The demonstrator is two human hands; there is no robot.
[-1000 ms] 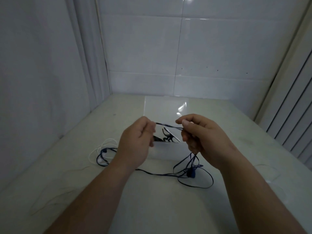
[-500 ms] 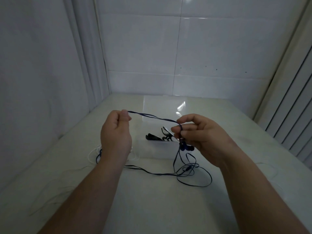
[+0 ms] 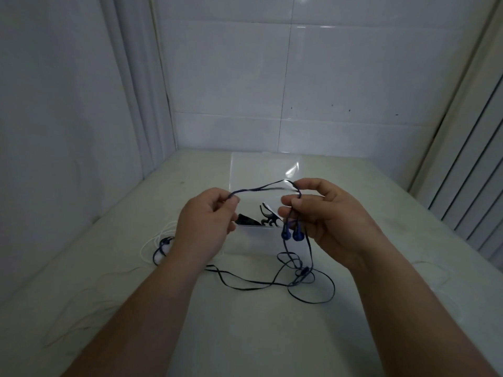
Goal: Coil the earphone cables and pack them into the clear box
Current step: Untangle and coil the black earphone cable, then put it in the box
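Observation:
A dark blue earphone cable [image 3: 261,189] stretches between my two hands above the table. My left hand [image 3: 206,224] pinches one part of it. My right hand [image 3: 324,216] pinches another part, and the two blue earbuds [image 3: 292,235] hang just below those fingers. The rest of the blue cable lies in loose loops [image 3: 307,278] on the table under my right hand. The clear box [image 3: 255,240] stands open behind my hands, its lid [image 3: 261,170] tilted back, with black earphones [image 3: 258,217] inside.
A white earphone cable [image 3: 152,240] lies on the table left of my left wrist, beside a loop of the blue one. Tiled walls close the table at the back and left. A ribbed panel [image 3: 468,186] stands on the right.
My left hand first pulled left and up, stretching the cable, then came back toward the right hand. The earbuds rose off the table and now dangle under my right fingers.

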